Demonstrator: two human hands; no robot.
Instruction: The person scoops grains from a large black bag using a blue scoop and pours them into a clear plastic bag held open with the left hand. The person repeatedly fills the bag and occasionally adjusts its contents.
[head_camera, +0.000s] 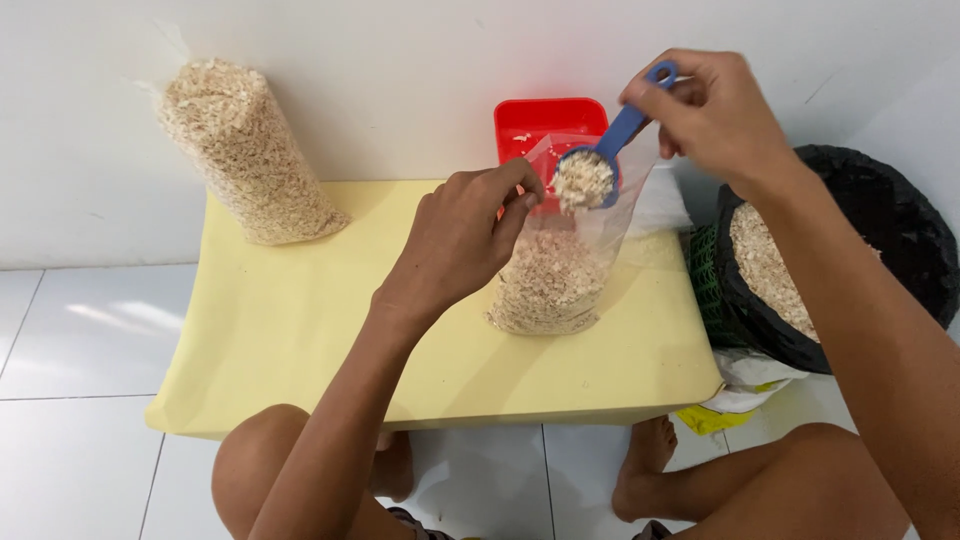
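Observation:
My left hand (462, 238) pinches the open mouth of a clear plastic bag (556, 275) that stands partly filled with pale flakes on the yellow table (300, 330). My right hand (712, 112) grips the handle of a blue scoop (600, 160), which is heaped with the same flakes and hangs over the bag's opening. A red square container (548, 122) stands just behind the bag against the wall.
A full, closed bag of flakes (243, 150) leans on the wall at the table's back left. To the right, a basket lined with black plastic (880, 230) holds loose flakes. White floor tiles surround the table; my knees and feet sit under its front edge.

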